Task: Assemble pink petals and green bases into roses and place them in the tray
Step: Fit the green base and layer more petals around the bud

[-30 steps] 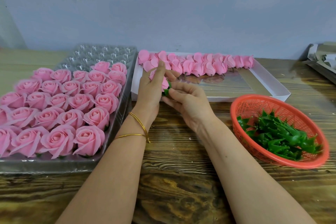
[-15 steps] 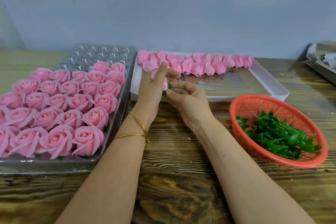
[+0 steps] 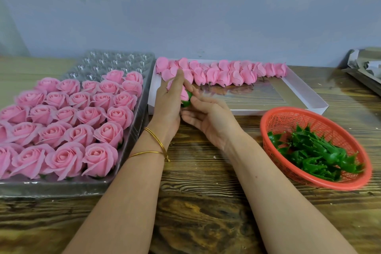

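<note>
My left hand (image 3: 172, 101) holds a pink rose bud with a green base (image 3: 186, 98) at table centre, mostly hidden behind the fingers. My right hand (image 3: 208, 118) lies just right of it, fingers fairly straight and touching the green base. A clear plastic tray (image 3: 132, 130) on the left holds several finished pink roses (image 3: 99, 158), with bare cups at its far end. A white box (image 3: 305, 97) behind my hands holds a row of pink petal buds (image 3: 226, 73). An orange basket (image 3: 274, 117) at right holds green bases (image 3: 315, 152).
The wooden table (image 3: 202, 202) stretches toward me between my forearms. Grey paper-wrapped things (image 3: 365, 68) lie at the far right edge. A plain grey wall stands close behind the tray and box.
My right hand's fingers have loosened from their curl around the green base and slid slightly down and right. My left hand keeps the bud in about the same spot.
</note>
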### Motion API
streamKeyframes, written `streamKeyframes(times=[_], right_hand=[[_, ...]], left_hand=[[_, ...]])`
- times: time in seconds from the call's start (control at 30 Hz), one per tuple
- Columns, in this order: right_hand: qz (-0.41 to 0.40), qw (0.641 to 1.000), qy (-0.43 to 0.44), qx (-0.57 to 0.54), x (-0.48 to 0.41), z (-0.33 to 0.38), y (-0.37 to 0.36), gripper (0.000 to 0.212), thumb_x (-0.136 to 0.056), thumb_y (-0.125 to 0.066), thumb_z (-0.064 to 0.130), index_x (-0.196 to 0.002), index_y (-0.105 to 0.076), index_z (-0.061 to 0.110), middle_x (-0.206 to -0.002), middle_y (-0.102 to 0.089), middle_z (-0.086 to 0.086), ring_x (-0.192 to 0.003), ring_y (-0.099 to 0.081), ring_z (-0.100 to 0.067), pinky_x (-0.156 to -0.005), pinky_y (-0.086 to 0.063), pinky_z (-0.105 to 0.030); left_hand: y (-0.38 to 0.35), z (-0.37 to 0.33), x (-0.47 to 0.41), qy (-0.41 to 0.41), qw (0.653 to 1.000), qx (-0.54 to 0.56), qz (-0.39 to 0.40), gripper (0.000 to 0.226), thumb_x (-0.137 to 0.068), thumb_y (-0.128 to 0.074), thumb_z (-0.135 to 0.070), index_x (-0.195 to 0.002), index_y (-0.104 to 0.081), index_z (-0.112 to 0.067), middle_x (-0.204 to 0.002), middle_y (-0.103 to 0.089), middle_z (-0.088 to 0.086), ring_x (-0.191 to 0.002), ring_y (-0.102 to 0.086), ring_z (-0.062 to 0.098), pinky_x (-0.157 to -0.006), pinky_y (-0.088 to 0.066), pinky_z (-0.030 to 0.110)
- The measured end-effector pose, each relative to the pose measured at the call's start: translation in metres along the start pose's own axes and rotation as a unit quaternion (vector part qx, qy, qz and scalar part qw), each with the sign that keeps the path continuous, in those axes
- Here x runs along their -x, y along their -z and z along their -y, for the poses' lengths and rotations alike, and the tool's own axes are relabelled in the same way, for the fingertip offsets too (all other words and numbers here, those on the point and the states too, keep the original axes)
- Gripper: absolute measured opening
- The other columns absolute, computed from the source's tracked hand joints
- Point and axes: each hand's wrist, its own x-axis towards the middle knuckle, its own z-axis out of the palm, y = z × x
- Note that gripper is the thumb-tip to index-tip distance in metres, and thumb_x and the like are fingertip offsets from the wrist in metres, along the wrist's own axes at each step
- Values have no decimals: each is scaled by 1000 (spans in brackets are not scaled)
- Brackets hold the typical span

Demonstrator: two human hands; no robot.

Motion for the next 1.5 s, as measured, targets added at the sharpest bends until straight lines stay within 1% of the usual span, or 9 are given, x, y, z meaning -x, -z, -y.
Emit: streamKeyframes(times=[0.2, 0.47, 0.63, 0.77, 0.87, 1.0, 1.13, 1.23, 1.5], right_hand=[[8, 1000, 0, -31, -1, -1, 3, 20, -97, -51, 0, -88, -68, 4, -70, -69, -7, -66, -65, -13, -70, -59, -21], [18, 999, 3, -49, 1, -2, 4, 18, -95, -52, -5, -94, -68, 3, -82, -71, -7, -77, -68, -14, -76, -58, -22], [20, 997, 19, -73, 0, -2, 3, 21, -93, -50, -11, -100, -67, -1, -86, -71, -7, -81, -68, -14, -83, -56, -24], [12, 997, 41, -66, 1, -3, 1, 21, -90, -52, -14, -101, -66, -4, -87, -70, -7, -78, -69, -14, -77, -58, -21], [8, 997, 48, -63, 0, -4, 1, 16, -90, -54, -12, -96, -66, -4, -84, -70, -9, -75, -68, -14, -74, -58, -21], [11, 997, 12, -74, -2, -2, 1, 12, -91, -57, -4, -85, -66, 0, -84, -67, -11, -80, -66, -17, -83, -57, -28], [16, 996, -1, -82, -1, -1, 2, 25, -92, -55, -2, -74, -70, 6, -68, -69, -9, -68, -69, -17, -76, -60, -27], [33, 997, -4, -73, 0, -2, 3, 35, -93, -54, -3, -68, -75, 9, -72, -71, -7, -70, -70, -16, -79, -60, -27], [17, 997, 10, -70, 0, -4, 3, 19, -91, -55, -9, -87, -69, 4, -77, -74, 0, -78, -70, -16, -86, -57, -28]], left_hand=[[0, 1, 2, -20, 999, -5, 26, 41, -101, -46, -34, -78, -73, -13, -81, -72, 6, -78, -66, 12, -70, -53, 21], [1, 3, 1, -12, 999, -38, 32, 38, -99, -48, -41, -79, -77, -25, -94, -73, 3, -83, -65, 9, -68, -52, 24], [1, 2, 2, -24, 998, -45, 40, 37, -97, -50, -40, -76, -77, -26, -92, -74, 2, -88, -65, 14, -74, -53, 25], [0, 1, 1, -20, 998, -38, 40, 39, -99, -48, -37, -75, -77, -25, -89, -74, 1, -89, -68, 16, -73, -53, 27], [0, 1, 1, -5, 999, -17, 43, 40, -99, -48, -37, -76, -76, -20, -84, -72, 7, -82, -68, 16, -68, -55, 28], [0, 0, 0, -1, 999, 36, 26, 38, -100, -49, -29, -75, -70, -8, -75, -68, 9, -74, -66, 15, -68, -54, 24], [2, -1, -1, 9, 998, 46, 34, 39, -100, -49, -30, -74, -71, -11, -68, -64, 4, -65, -62, 11, -61, -51, 21], [1, 0, 0, 0, 999, 17, 45, 41, -101, -48, -32, -74, -73, -15, -66, -61, 0, -65, -60, 8, -63, -50, 19], [3, 0, 2, 6, 998, 10, 54, 36, -99, -50, -34, -81, -78, -18, -76, -62, -1, -77, -61, 10, -74, -52, 23]])
